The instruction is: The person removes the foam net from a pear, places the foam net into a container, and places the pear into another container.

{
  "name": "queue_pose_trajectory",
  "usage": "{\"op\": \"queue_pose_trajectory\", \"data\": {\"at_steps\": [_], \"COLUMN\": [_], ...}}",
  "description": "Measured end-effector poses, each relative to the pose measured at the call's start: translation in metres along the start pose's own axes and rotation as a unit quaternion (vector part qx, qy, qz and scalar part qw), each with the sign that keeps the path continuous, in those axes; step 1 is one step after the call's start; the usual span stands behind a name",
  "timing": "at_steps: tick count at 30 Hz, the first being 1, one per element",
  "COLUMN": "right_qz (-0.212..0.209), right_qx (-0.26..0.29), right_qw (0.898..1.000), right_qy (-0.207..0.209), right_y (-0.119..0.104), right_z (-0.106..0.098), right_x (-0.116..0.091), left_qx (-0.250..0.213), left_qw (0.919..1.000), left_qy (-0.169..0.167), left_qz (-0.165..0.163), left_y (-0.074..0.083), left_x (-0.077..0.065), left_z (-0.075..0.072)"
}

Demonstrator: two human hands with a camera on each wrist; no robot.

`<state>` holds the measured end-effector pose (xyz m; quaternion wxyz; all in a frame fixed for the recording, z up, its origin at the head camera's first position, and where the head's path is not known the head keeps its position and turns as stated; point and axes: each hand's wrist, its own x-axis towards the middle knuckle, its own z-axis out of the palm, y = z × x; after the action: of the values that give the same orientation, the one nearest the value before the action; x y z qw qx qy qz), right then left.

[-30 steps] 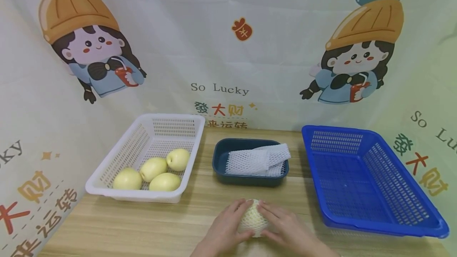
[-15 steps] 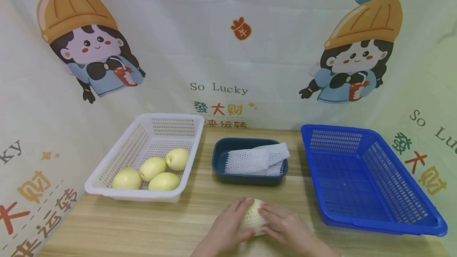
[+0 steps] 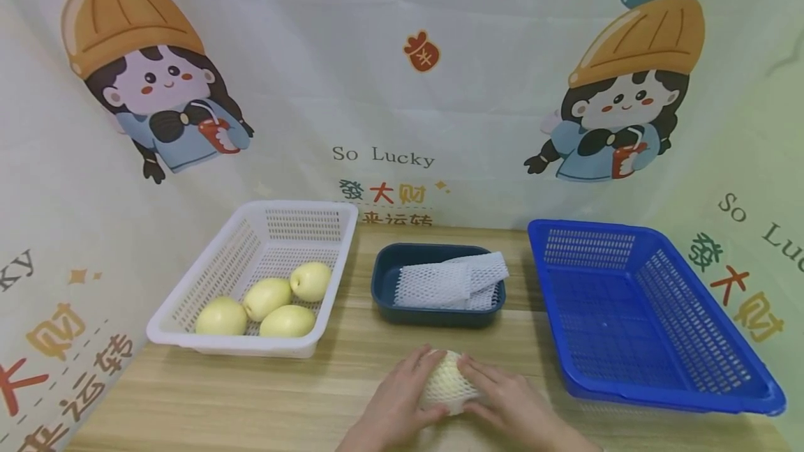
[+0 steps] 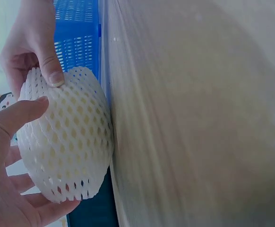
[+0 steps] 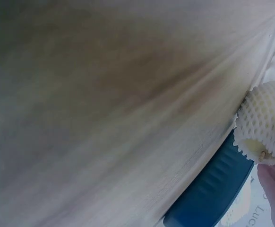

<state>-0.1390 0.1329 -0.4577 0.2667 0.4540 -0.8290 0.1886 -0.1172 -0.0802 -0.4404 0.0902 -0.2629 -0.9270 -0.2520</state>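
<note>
A pale yellow pear in a white foam net sleeve (image 3: 447, 383) sits low in the middle of the head view, between the two hands. My left hand (image 3: 402, 390) curls round its left side, thumb at the near edge and fingers over the top. From the right, my right hand (image 3: 505, 396) grips it with fingers and thumb. In the left wrist view the net sleeve (image 4: 64, 137) covers most of the fruit, and the right thumb (image 4: 52, 66) presses near its upper end. The right wrist view shows the pear's stem end (image 5: 256, 149) at the sleeve's open edge.
A white basket (image 3: 165, 333) with several pale yellow pears stands at left on the wooden table (image 3: 251, 396). Behind the hands is a dark teal tray (image 3: 440, 317) with folded white foam nets (image 3: 440, 283). A blue basket (image 3: 628, 396) stands at right. A printed cloth (image 3: 477, 110) hangs behind.
The right hand's fingers have shifted slightly on the sleeve, and a little more netting shows between the hands. Both hands stay on the pear. The head view has moved slightly.
</note>
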Motion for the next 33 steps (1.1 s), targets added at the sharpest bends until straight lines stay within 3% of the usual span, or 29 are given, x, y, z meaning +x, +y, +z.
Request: {"op": "queue_pose_trajectory", "data": {"at_steps": [6,14,18,22,24,28,33], "right_qz": [-0.043,-0.05,-0.008,0.045,0.053,0.035,-0.015], "right_qx": [0.012,0.019,0.02,0.031,0.035,0.032,0.038], "right_qw": [0.997,0.996,0.999,0.997,0.996,0.998,0.999], "right_qy": [0.06,0.071,0.026,-0.05,-0.063,-0.038,0.015], "right_y": [0.003,0.005,0.003,0.002,0.002,0.002,0.004], "right_z": [-0.001,0.0,0.0,0.002,0.004,0.004,0.003], "right_x": [0.003,0.003,0.001,-0.003,-0.003,-0.002,0.001], "left_qx": [-0.016,-0.034,-0.038,-0.019,-0.009,0.0,-0.009], "left_qw": [0.9997,0.9993,0.9992,0.9994,0.9987,0.9978,0.999], "left_qy": [0.015,0.006,-0.004,0.026,0.046,0.059,0.036], "left_qz": [-0.007,-0.013,-0.014,0.009,0.022,0.029,0.025], "left_y": [-0.008,-0.014,-0.014,-0.017,-0.018,-0.019,-0.018], "left_x": [-0.004,-0.009,-0.01,-0.009,-0.009,-0.006,-0.005], "left_z": [-0.002,-0.008,-0.009,-0.005,-0.003,-0.003,-0.005]}}
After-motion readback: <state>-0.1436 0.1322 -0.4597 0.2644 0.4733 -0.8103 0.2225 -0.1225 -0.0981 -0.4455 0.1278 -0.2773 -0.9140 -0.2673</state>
